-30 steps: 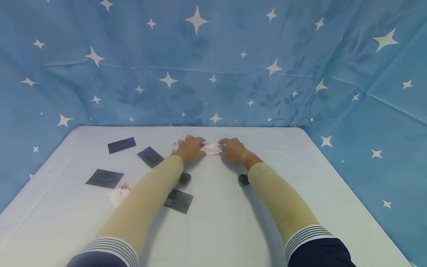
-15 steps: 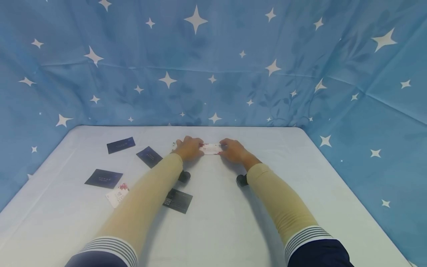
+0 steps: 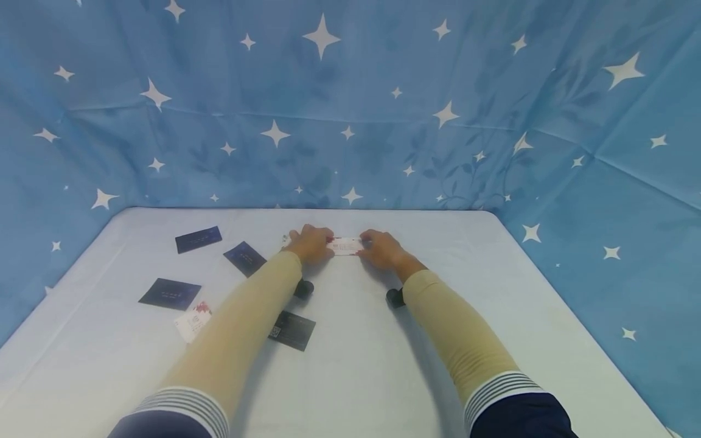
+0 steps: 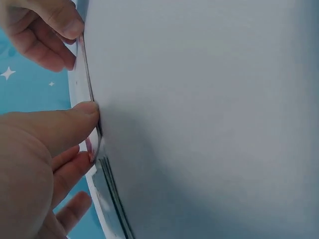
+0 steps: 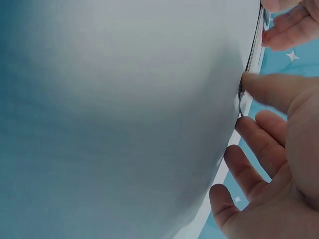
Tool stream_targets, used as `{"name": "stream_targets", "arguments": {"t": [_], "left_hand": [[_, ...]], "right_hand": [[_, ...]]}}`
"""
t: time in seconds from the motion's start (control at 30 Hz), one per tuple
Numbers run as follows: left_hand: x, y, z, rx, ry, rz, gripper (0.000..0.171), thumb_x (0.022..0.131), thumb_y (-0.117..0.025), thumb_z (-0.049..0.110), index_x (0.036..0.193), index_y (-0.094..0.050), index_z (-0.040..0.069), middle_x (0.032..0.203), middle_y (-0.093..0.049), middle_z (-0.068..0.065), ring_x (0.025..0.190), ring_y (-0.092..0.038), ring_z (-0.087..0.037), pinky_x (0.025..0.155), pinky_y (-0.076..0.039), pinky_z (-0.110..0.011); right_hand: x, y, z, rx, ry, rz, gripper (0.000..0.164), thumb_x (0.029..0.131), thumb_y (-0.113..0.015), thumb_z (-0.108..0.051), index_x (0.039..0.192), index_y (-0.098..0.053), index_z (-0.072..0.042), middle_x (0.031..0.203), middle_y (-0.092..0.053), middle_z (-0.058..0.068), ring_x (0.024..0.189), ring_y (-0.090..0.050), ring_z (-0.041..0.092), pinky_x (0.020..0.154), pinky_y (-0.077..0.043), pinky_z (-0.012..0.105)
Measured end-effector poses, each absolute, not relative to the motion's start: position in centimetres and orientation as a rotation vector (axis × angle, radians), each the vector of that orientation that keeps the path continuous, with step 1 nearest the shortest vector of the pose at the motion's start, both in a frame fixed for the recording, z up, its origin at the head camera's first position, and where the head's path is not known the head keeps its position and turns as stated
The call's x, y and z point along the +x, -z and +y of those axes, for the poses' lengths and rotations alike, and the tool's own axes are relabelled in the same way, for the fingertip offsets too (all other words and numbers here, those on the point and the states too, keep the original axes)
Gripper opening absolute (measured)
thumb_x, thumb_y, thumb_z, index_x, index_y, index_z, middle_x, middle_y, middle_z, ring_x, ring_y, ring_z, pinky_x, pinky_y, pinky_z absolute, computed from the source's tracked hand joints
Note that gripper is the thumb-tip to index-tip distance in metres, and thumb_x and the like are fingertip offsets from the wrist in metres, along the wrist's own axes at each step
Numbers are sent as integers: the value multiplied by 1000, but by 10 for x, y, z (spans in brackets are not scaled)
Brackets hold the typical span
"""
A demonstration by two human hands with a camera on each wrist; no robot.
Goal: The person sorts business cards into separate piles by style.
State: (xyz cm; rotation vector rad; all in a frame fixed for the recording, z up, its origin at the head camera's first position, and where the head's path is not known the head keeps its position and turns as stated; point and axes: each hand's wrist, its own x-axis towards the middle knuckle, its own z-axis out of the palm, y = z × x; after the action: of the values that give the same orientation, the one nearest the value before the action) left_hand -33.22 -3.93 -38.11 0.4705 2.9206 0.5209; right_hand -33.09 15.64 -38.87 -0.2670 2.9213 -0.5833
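Observation:
Near the far edge of the table, a white business card point(image 3: 346, 246) with red floral corners lies between the two hands. My left hand point(image 3: 312, 243) pinches its left end, thumb on the near edge and fingers on the far side. At the opposite end my right hand point(image 3: 382, 248) pinches the card the same way. In the left wrist view it appears edge-on as a thin line of one or more cards. A small card stack point(image 4: 114, 199) lies just beyond the left fingers, mostly hidden by that hand in the head view.
Several dark business cards are scattered on the left of the white table point(image 3: 361, 377), among them one dark card point(image 3: 198, 239) at the back. A white card point(image 3: 193, 321) and a dark card with a QR code point(image 3: 294, 331) lie partly under the left forearm. A blue starry curtain point(image 3: 350, 109) stands behind.
Both hands stay on the card with almost no movement. The head view has shifted very slightly.

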Motion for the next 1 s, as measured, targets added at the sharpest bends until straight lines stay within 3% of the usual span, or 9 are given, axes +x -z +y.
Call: {"name": "stream_targets", "arguments": {"t": [0.2,0.43,0.77,1.0], "left_hand": [[-331,367,-47,518,-560,2902,50,84,-59,33,131,-45,20,127,-48,-5,119,-31,-28,90,-16,-56],[-318,344,-72,562,-645,2869,54,81,-63,36,131,-45,23,130,-41,-6,121,-28,-26,93,-13,-57],[-279,331,-130,666,-699,2867,53,81,-63,38,129,-47,21,131,-45,-2,124,-33,-26,91,-16,-57],[-242,326,-172,628,-771,2865,55,79,-65,39,128,-49,21,130,-46,-4,124,-32,-29,94,-11,-63]], "right_hand": [[-325,383,154,-340,630,2933,58,82,-60,-39,132,-42,-17,135,-40,6,126,-32,25,100,-24,42],[-309,367,141,-436,774,2897,55,82,-59,-36,131,-44,-16,133,-43,2,122,-36,23,98,-27,45],[-278,363,108,-696,782,2822,59,77,-64,-40,131,-47,-21,130,-45,1,117,-39,21,94,-31,46],[-251,363,80,-883,684,2789,57,77,-63,-43,129,-49,-23,128,-46,-7,120,-37,15,97,-29,42]]}}
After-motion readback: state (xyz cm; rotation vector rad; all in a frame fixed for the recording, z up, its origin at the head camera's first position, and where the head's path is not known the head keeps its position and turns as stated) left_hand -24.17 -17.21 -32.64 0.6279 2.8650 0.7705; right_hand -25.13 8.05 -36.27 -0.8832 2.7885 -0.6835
